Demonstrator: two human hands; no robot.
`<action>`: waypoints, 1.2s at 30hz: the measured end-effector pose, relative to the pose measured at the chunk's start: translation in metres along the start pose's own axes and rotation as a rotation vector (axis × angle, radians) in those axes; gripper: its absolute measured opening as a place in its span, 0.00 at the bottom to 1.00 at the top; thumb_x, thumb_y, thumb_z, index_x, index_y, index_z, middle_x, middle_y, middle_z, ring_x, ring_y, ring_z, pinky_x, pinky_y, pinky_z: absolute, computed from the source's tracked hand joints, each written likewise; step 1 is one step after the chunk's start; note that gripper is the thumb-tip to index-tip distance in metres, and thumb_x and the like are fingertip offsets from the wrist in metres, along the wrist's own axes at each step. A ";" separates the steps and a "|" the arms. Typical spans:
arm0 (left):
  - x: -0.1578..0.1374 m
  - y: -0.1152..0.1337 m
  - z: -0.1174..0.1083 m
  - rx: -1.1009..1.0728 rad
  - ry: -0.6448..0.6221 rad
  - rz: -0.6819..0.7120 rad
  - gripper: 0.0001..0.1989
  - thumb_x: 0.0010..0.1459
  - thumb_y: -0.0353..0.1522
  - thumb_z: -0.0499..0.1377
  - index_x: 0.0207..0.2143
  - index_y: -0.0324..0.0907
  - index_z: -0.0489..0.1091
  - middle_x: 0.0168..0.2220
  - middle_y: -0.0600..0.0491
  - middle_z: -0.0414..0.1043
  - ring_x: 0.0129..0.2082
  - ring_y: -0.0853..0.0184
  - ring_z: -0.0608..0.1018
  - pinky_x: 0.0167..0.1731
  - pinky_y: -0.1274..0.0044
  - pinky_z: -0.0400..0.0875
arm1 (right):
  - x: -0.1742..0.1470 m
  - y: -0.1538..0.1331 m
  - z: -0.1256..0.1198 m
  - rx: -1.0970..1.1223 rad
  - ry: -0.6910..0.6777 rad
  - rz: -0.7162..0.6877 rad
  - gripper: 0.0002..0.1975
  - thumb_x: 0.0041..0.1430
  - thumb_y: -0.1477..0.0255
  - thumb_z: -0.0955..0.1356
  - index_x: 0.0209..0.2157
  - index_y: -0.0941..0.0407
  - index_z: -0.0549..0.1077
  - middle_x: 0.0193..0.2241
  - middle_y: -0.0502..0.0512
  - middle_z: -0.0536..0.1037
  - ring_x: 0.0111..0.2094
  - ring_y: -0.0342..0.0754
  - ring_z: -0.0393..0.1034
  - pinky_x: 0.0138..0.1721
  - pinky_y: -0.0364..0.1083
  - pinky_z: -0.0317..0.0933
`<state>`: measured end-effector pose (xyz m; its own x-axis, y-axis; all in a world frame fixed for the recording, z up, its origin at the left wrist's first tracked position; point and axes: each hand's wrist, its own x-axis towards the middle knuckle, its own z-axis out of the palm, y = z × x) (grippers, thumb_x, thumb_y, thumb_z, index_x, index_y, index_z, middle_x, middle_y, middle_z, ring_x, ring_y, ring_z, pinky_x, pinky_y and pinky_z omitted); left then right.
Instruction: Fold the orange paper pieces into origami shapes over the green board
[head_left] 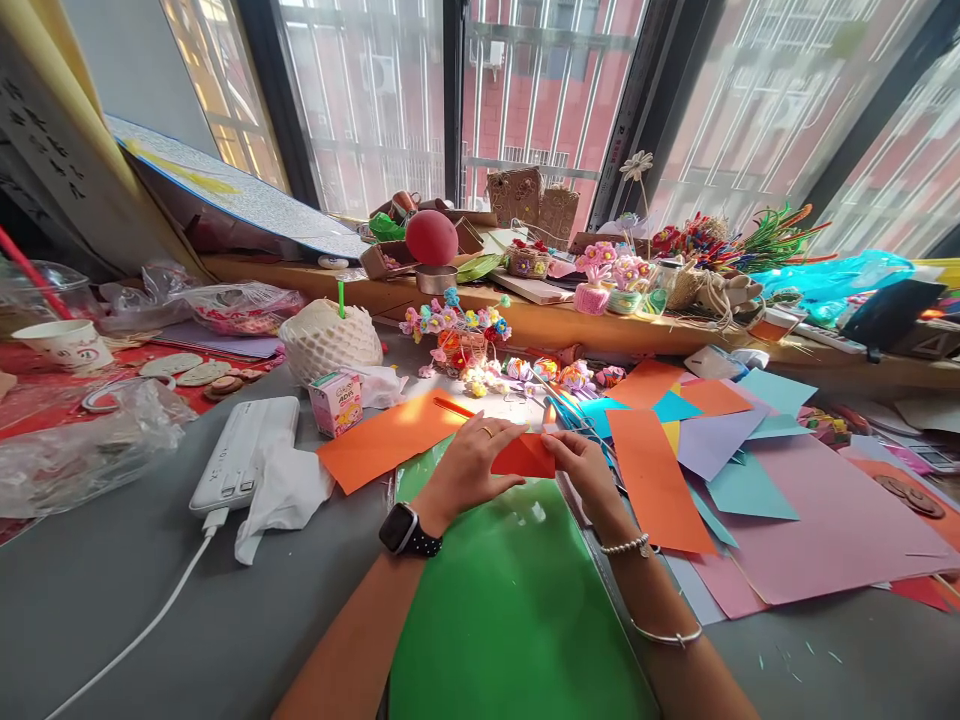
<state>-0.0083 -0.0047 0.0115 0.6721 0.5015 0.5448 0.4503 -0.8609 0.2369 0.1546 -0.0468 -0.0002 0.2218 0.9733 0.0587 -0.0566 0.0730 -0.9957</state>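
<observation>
A small folded piece of orange-red paper (525, 458) is held between my two hands above a green sheet (517, 610). My left hand (472, 462), with a watch at the wrist, grips the paper's left side between thumb and fingers. At the paper's right corner, my right hand (585, 465) pinches the edge with thumb and forefinger. Larger orange paper (390, 435) lies behind my left hand. To the right is an orange strip (656, 485), resting over purple and teal pieces. Blue-handled scissors (574, 410) appear partly hidden behind my right hand.
On the left lie a white power bank (244, 455) with a cable, a crumpled tissue (289, 490) and a small pink box (335, 403). A foam-netted coconut (330, 340) and craft flowers (457, 335) stand behind. Pink paper (832, 530) covers the right side.
</observation>
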 end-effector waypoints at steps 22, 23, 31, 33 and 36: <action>0.003 0.007 0.002 -0.761 0.028 -0.357 0.26 0.47 0.38 0.59 0.48 0.39 0.60 0.41 0.47 0.69 0.40 0.63 0.72 0.42 0.71 0.67 | -0.004 -0.007 0.003 -0.234 -0.087 -0.278 0.21 0.44 0.62 0.67 0.43 0.50 0.66 0.50 0.55 0.61 0.45 0.51 0.61 0.37 0.47 0.62; 0.002 0.007 0.003 -0.763 0.021 -0.358 0.26 0.46 0.39 0.59 0.48 0.39 0.60 0.41 0.46 0.69 0.40 0.63 0.72 0.41 0.71 0.67 | -0.003 -0.006 0.003 -0.237 -0.084 -0.277 0.20 0.44 0.61 0.67 0.42 0.50 0.67 0.51 0.55 0.61 0.45 0.51 0.61 0.37 0.47 0.62; 0.002 0.008 0.008 -0.935 -0.039 -0.419 0.25 0.47 0.38 0.59 0.47 0.39 0.60 0.41 0.45 0.69 0.39 0.62 0.73 0.40 0.69 0.68 | 0.000 0.004 0.002 -0.198 -0.095 -0.271 0.20 0.48 0.62 0.65 0.44 0.52 0.66 0.45 0.56 0.68 0.44 0.51 0.62 0.40 0.48 0.60; 0.003 0.008 0.008 -0.970 -0.034 -0.429 0.24 0.47 0.38 0.59 0.47 0.39 0.60 0.40 0.45 0.69 0.40 0.62 0.73 0.40 0.69 0.68 | 0.000 0.004 0.003 -0.189 -0.082 -0.248 0.19 0.48 0.61 0.65 0.43 0.53 0.67 0.43 0.56 0.69 0.43 0.51 0.63 0.40 0.48 0.60; 0.003 0.009 0.008 -0.975 -0.039 -0.434 0.24 0.47 0.37 0.59 0.47 0.39 0.60 0.40 0.45 0.69 0.39 0.63 0.73 0.41 0.69 0.68 | -0.002 0.001 0.005 -0.166 -0.081 -0.222 0.18 0.49 0.61 0.64 0.41 0.54 0.68 0.41 0.56 0.71 0.42 0.50 0.64 0.39 0.46 0.60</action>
<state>0.0026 -0.0104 0.0091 0.5931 0.7693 0.2377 0.0024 -0.2969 0.9549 0.1491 -0.0473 -0.0010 0.1318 0.9523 0.2753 0.1460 0.2560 -0.9556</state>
